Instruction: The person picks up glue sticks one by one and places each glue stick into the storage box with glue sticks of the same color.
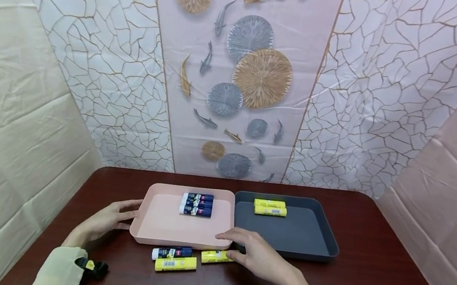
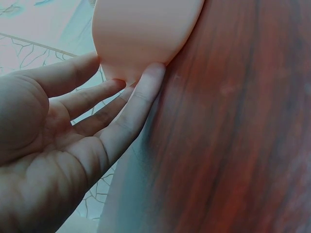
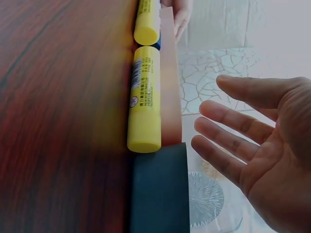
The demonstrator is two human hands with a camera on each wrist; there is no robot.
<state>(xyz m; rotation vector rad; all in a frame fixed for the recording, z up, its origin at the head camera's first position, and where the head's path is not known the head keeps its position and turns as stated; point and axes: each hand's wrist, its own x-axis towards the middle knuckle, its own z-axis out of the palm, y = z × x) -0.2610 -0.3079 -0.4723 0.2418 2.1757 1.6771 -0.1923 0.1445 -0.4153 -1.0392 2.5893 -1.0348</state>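
Left hand (image 1: 111, 219): fingers extended and spread, fingertips against the left end of the pink tray (image 1: 157, 220), not curled round it. Right hand (image 1: 261, 257): fingers loosely extended and apart, nothing in hold; it hovers by the tray's near right corner. Nearest to it is a yellow tube (image 1: 213, 256), lying on the table (image 1: 390, 265) just before the pink tray's near side. Its long axis runs left to right, the right end slightly farther away; in the head view the right hand hides that end, while the right wrist view shows one flat round end beside the corner of the dark grey tray (image 1: 299, 233). To its left lie a navy tube (image 1: 184, 252), white end pointing left, and in front of that a second yellow tube (image 1: 176, 264), both roughly parallel to the first, right ends slightly farther. Inside the pink tray, three navy tubes (image 1: 196, 204) lie side by side, axes left to right, white ends left. In the dark grey tray, toward its far left, two yellow tubes (image 1: 270, 209) lie alongside each other, axes likewise left to right. Behind the table: a patterned backdrop (image 1: 263, 77) with fish and round motifs.
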